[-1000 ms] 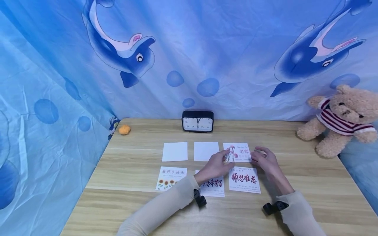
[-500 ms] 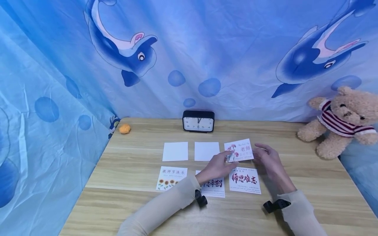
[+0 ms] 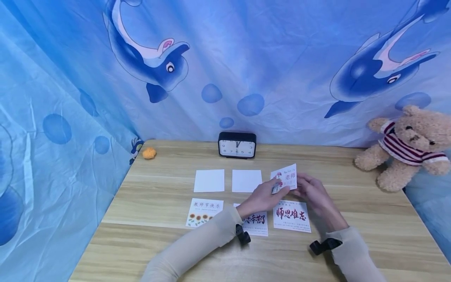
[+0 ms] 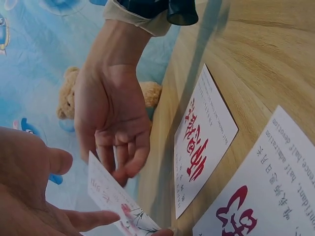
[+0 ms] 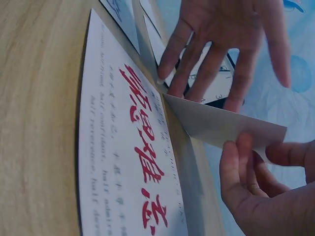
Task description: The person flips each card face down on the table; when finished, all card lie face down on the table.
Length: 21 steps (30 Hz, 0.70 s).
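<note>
A white card with pink flowers and Chinese lettering (image 3: 290, 173) stands tilted up above the right end of the back row. My right hand (image 3: 312, 193) holds its right side; in the right wrist view the curled fingers (image 5: 235, 167) press the plain back of the card. From the other side comes my left hand (image 3: 264, 196), its straight fingers touching the printed face near the flowers, with the thumb apart from it. Just below lies a card with large red characters (image 3: 291, 219). My left forearm partly covers another red-lettered card (image 3: 258, 225).
A sunflower card (image 3: 203, 206) lies at the front left. Two blank white cards (image 3: 209, 181) lie side by side behind the front row. A black clock (image 3: 237, 145) stands at the back, an orange lump (image 3: 149, 153) far left, and a teddy bear (image 3: 408, 145) at the right.
The flower card has gone from flat on the table to raised and turned upward, its right side lifted first. My right hand has moved slightly left with it; the other cards stay put.
</note>
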Tool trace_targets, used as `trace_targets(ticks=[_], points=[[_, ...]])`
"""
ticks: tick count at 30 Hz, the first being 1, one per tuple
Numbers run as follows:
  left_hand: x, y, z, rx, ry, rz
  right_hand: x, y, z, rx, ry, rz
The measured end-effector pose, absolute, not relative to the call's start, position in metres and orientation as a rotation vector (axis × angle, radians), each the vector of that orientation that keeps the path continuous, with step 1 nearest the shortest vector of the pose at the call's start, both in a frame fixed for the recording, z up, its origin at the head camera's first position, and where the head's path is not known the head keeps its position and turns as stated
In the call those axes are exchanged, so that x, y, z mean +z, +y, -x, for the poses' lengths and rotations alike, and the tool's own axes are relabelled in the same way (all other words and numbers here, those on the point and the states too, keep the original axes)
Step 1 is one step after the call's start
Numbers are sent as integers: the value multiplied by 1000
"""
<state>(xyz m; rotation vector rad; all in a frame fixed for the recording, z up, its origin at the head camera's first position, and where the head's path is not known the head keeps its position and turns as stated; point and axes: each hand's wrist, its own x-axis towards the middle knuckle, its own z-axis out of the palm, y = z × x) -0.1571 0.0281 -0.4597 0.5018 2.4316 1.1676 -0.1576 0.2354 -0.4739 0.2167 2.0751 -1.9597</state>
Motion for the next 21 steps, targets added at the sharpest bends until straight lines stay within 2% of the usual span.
trace_targets(ticks=[11, 21], points=[[-467, 36, 160, 1321, 2415, -374, -484, 218, 160, -1860, 2106, -159], [-467, 37, 169, 1940, 2109, -295, -484, 213, 162, -1801, 2256, -303]])
